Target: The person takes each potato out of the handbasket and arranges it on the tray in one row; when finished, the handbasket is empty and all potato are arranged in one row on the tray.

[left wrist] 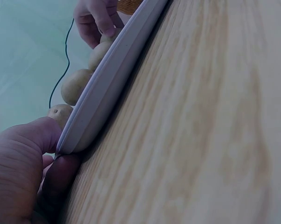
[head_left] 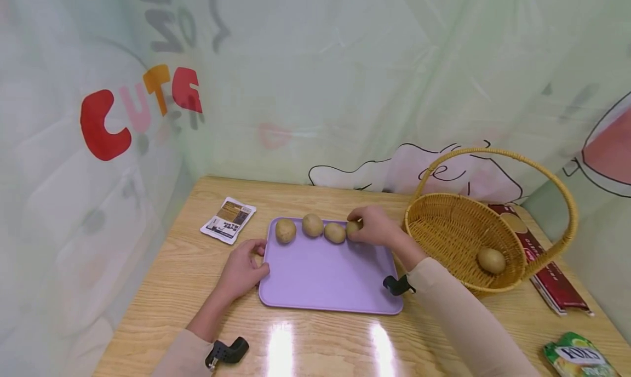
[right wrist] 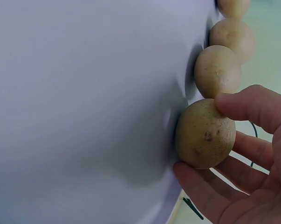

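Observation:
A lavender tray [head_left: 325, 273] lies on the wooden table, with potatoes in a row along its far edge. My right hand [head_left: 377, 227] holds the rightmost potato [right wrist: 204, 135] between thumb and fingers, low at the tray's far rim. To its left sit three more: one potato [head_left: 334, 233] right beside it, another potato [head_left: 313, 224], and a third potato [head_left: 285, 230] near the far left corner. At the tray's left side my left hand [head_left: 242, 270] pinches the rim, its thumb on top and a finger against the outside, as the left wrist view shows.
Right of the tray stands a wicker basket [head_left: 439, 223] with a tall arched handle and one potato [head_left: 491, 261] inside. A dark red packet [head_left: 554, 284] lies behind it, a green packet [head_left: 579, 358] at the near right. A white-edged pouch [head_left: 229, 220] lies at the back left.

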A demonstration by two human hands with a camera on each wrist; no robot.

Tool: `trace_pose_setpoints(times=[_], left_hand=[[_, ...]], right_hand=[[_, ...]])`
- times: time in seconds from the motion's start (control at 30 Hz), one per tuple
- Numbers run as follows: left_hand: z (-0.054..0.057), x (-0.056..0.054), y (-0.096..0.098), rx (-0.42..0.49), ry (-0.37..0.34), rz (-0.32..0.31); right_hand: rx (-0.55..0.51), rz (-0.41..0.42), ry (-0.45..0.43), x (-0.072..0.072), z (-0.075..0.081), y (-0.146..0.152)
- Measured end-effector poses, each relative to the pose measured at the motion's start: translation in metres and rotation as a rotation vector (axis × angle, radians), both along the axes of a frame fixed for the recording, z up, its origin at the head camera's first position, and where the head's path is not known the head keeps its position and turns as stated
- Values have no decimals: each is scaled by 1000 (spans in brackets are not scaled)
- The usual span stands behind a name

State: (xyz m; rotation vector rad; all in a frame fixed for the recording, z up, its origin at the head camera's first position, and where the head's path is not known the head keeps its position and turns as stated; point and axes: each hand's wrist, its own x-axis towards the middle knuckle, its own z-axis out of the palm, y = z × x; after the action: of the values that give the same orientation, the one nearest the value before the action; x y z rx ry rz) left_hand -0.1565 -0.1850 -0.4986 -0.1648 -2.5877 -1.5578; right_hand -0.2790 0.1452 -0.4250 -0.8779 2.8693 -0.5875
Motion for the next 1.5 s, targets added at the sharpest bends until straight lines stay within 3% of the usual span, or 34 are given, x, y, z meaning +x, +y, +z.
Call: trace_pose_setpoints(times=[0.33,0.53,0.7,0.97,1.5], left_hand=[[1,1,2,-3,-8,5],[1,1,1,-10,7,15],[2,3,1,-5,7,14],[3,4,2,-5,-22,18],[5,5,3,13,-11,15]], right_hand=[[-3,-23,-54,8,13,3],[-31,-39,-86,15,31,9],[-55,-26,-17,19,48,17],[-63,-101,10,26,69,38],[-43,-206,42,38,87,95]])
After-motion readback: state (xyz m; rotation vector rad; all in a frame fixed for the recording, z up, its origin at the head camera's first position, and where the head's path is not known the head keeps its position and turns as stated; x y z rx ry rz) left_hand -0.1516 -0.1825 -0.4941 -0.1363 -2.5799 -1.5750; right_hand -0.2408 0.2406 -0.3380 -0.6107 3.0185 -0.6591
